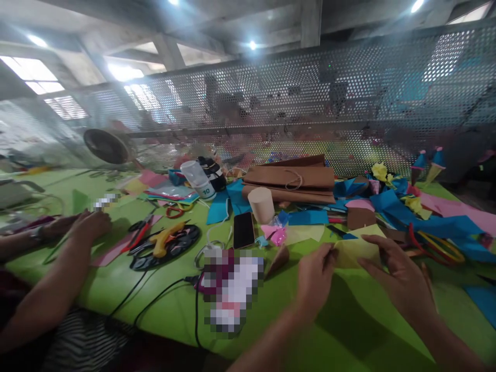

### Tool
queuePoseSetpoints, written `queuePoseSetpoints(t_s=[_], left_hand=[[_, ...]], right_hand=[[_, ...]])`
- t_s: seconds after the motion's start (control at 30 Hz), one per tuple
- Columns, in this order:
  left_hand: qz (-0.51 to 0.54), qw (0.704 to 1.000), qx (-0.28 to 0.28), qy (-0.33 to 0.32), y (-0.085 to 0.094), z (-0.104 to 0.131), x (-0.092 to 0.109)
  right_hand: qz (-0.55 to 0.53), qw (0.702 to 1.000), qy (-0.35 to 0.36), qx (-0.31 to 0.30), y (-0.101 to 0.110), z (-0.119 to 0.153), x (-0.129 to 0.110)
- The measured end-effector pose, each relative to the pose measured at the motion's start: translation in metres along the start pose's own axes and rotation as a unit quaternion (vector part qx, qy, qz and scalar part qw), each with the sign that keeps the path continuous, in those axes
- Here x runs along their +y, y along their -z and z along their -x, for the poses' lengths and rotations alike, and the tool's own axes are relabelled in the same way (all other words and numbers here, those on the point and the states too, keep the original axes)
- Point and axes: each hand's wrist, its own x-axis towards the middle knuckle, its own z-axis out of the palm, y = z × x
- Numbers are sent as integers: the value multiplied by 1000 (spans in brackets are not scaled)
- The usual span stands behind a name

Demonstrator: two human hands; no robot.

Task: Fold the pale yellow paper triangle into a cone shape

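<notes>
Between my two hands is a sheet of pale yellow paper [354, 254], held above the green table. My left hand [315, 276] pinches its left edge, with the fingers closed. At the right side of the sheet, the thumb and fingers of my right hand [399, 266] are closed on the paper. Just beyond lies another yellow sheet [306, 234], and a small brown paper piece [278, 260] rests left of my left hand. Scissors with red and yellow handles [442, 249] lie to the right of my right hand.
A black phone [244, 230], a beige cylinder [261, 205] and folded brown paper [289, 181] stand ahead. Leftward are a yellow glue gun [166, 240], cables and a blurred-out screen [236, 292]. A co-worker's hands [87, 227] are at far left. Blue paper [437, 232] lies right.
</notes>
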Motion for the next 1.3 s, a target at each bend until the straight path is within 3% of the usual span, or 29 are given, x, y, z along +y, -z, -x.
queuePoseSetpoints(t_s=[0.2, 0.43, 0.63, 0.77, 0.83, 0.93, 1.03, 1.23, 1.3], left_hand=[[27, 999, 14, -13, -2, 3, 6], [54, 998, 27, -1, -2, 3, 6], [80, 996, 36, 1, -2, 4, 7], [156, 987, 31, 27, -6, 2, 1], [206, 977, 22, 51, -8, 0, -3], [255, 964, -9, 77, -10, -2, -6], [285, 954, -36, 89, -9, -2, -5], [255, 962, -14, 98, -8, -4, -6], [247, 964, -26, 95, -7, -4, -7]], right_hand=[[89, 994, 69, 9, -10, 1, -1], [64, 998, -11, -8, -12, 3, -6], [-44, 993, -104, -23, -9, 4, -3], [-177, 980, -86, -25, -3, 3, 3], [-187, 980, -66, -8, 2, 1, 6], [-83, 995, 2, 53, 12, -3, 12], [14, 996, 64, 53, 20, -6, 16], [-153, 988, -1, -26, 16, -4, 15], [-136, 990, 1, -35, 16, -4, 13]])
